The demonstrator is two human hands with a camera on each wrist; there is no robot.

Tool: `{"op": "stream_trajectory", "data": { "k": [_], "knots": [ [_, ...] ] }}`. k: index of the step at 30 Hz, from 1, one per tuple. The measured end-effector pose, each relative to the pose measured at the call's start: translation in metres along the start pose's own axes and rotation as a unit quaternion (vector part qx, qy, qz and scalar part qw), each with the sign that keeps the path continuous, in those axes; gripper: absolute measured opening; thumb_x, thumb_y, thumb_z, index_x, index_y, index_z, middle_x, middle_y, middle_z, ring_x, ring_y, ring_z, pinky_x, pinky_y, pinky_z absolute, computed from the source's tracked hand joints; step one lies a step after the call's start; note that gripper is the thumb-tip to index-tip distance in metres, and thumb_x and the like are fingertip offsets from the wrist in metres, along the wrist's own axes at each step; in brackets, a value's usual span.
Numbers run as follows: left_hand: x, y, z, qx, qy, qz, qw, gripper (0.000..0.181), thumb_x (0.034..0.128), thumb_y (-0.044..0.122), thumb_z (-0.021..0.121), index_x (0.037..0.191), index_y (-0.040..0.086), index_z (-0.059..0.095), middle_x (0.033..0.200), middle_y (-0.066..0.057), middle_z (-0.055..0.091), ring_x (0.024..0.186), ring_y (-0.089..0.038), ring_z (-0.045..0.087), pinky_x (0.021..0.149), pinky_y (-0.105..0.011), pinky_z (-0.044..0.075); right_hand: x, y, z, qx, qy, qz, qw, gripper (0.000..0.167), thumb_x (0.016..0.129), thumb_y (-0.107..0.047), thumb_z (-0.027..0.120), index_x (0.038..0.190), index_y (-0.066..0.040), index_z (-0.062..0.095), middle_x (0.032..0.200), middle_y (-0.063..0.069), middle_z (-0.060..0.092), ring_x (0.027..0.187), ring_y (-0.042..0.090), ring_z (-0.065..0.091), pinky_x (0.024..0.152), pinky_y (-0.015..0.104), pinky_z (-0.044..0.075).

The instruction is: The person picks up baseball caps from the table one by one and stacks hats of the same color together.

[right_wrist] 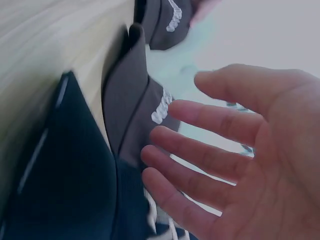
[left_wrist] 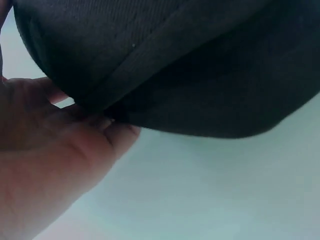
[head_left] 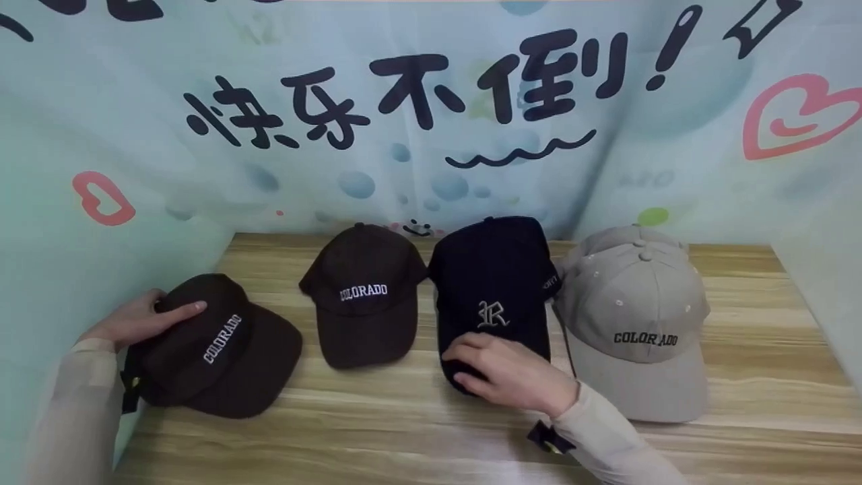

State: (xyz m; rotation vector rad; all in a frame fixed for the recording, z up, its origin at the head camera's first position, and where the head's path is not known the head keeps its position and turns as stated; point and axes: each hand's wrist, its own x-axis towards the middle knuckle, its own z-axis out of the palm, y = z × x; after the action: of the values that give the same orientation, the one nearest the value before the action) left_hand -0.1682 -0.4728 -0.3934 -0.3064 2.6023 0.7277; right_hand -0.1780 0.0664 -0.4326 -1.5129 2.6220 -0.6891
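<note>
At the left, my left hand (head_left: 145,320) grips a dark brown baseball cap (head_left: 202,337) lettered COLORADO, its thumb lying across the crown. That cap (left_wrist: 175,75) fills the top of the left wrist view, with the left hand (left_wrist: 60,160) at its lower edge. My right hand (head_left: 515,374) is over the brim of a navy baseball cap (head_left: 491,276) with an R emblem. In the right wrist view, the right hand's fingers (right_wrist: 200,150) are extended and spread, holding nothing, beside the navy cap (right_wrist: 65,170).
A second brown COLORADO cap (head_left: 367,337) lies between the held cap and the navy one. Right of the navy cap sits a grey COLORADO cap (head_left: 640,303), with another grey cap (head_left: 599,242) behind it. A printed cloth backdrop (head_left: 404,188) borders the wooden table (head_left: 377,424).
</note>
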Motion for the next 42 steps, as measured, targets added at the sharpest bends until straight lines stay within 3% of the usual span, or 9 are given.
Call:
{"op": "stream_trajectory", "data": {
  "k": [4, 8, 14, 19, 24, 30, 37, 42],
  "knots": [
    [0.0, 0.011, -0.001, -0.011, 0.002, 0.022, 0.9997, 0.092, 0.093, 0.059, 0.049, 0.134, -0.019, 0.022, 0.123, -0.036, 0.039, 0.11, -0.046, 0.041, 0.092, -0.058, 0.037, 0.018, -0.005, 0.01, -0.019, -0.012, -0.019, 0.9996, 0.026, 0.092, -0.015, 0.063, 0.118, -0.009, 0.065, 0.114, 0.005, 0.061, 0.1, 0.021, 0.061, 0.081, 0.036, 0.051],
    [0.001, 0.023, -0.005, -0.022, -0.003, 0.042, 0.9989, 0.082, 0.094, 0.055, 0.05, 0.132, -0.013, 0.025, 0.12, -0.03, 0.04, 0.109, -0.042, 0.041, 0.09, -0.054, 0.037, 0.036, -0.01, 0.019, -0.034, -0.037, -0.028, 0.9983, 0.038, 0.091, -0.013, 0.064, 0.128, -0.008, 0.06, 0.127, 0.011, 0.057, 0.112, 0.025, 0.057, 0.09, 0.037, 0.047],
    [0.001, 0.042, -0.011, -0.046, -0.004, 0.05, 0.9977, 0.068, 0.0952, 0.048, 0.05, 0.123, -0.008, 0.023, 0.117, -0.026, 0.036, 0.111, -0.04, 0.037, 0.09, -0.048, 0.033, 0.066, -0.018, 0.028, -0.05, -0.092, -0.004, 0.9945, 0.049, 0.093, -0.016, 0.063, 0.14, -0.011, 0.051, 0.144, 0.014, 0.044, 0.126, 0.028, 0.048, 0.098, 0.042, 0.042],
    [-0.001, 0.059, -0.013, -0.049, -0.011, 0.049, 0.9975, 0.052, 0.0937, 0.037, 0.047, 0.112, -0.004, 0.022, 0.111, -0.023, 0.031, 0.11, -0.039, 0.034, 0.087, -0.043, 0.031, 0.084, -0.019, 0.038, -0.063, -0.104, 0.025, 0.9923, 0.054, 0.091, -0.018, 0.064, 0.143, -0.014, 0.048, 0.147, 0.013, 0.04, 0.13, 0.031, 0.042, 0.099, 0.044, 0.041],
    [-0.002, 0.074, -0.016, -0.064, -0.031, 0.053, 0.9961, 0.037, 0.0914, 0.027, 0.041, 0.103, -0.002, 0.021, 0.104, -0.02, 0.025, 0.106, -0.039, 0.031, 0.082, -0.04, 0.029, 0.089, -0.019, 0.05, -0.065, -0.117, 0.054, 0.9895, 0.059, 0.091, -0.021, 0.065, 0.146, -0.019, 0.044, 0.149, 0.013, 0.037, 0.124, 0.038, 0.046, 0.092, 0.051, 0.045],
    [-0.006, 0.082, -0.023, -0.057, -0.034, 0.066, 0.9956, 0.028, 0.092, 0.021, 0.035, 0.102, -0.001, 0.021, 0.103, -0.02, 0.025, 0.104, -0.04, 0.031, 0.081, -0.041, 0.027, 0.095, -0.025, 0.058, -0.087, -0.108, 0.067, 0.9881, 0.059, 0.091, -0.025, 0.065, 0.146, -0.02, 0.045, 0.147, 0.012, 0.038, 0.111, 0.039, 0.055, 0.085, 0.048, 0.049],
    [-0.015, 0.093, -0.026, -0.049, -0.019, 0.108, 0.9928, 0.028, 0.0931, 0.019, 0.043, 0.108, 0.002, 0.027, 0.108, -0.019, 0.036, 0.108, -0.036, 0.037, 0.082, -0.04, 0.03, 0.098, -0.029, 0.061, -0.082, -0.124, 0.086, 0.9851, 0.061, 0.093, -0.027, 0.064, 0.148, -0.019, 0.041, 0.15, 0.013, 0.034, 0.115, 0.04, 0.052, 0.082, 0.046, 0.051],
    [-0.025, 0.106, -0.027, -0.02, -0.019, 0.132, 0.9908, 0.033, 0.094, 0.02, 0.048, 0.112, 0.002, 0.027, 0.11, -0.019, 0.04, 0.107, -0.036, 0.041, 0.082, -0.04, 0.033, 0.092, -0.031, 0.058, -0.075, -0.118, 0.091, 0.986, 0.062, 0.092, -0.028, 0.066, 0.148, -0.014, 0.041, 0.15, 0.017, 0.034, 0.116, 0.04, 0.053, 0.087, 0.047, 0.048]
  ]
}}
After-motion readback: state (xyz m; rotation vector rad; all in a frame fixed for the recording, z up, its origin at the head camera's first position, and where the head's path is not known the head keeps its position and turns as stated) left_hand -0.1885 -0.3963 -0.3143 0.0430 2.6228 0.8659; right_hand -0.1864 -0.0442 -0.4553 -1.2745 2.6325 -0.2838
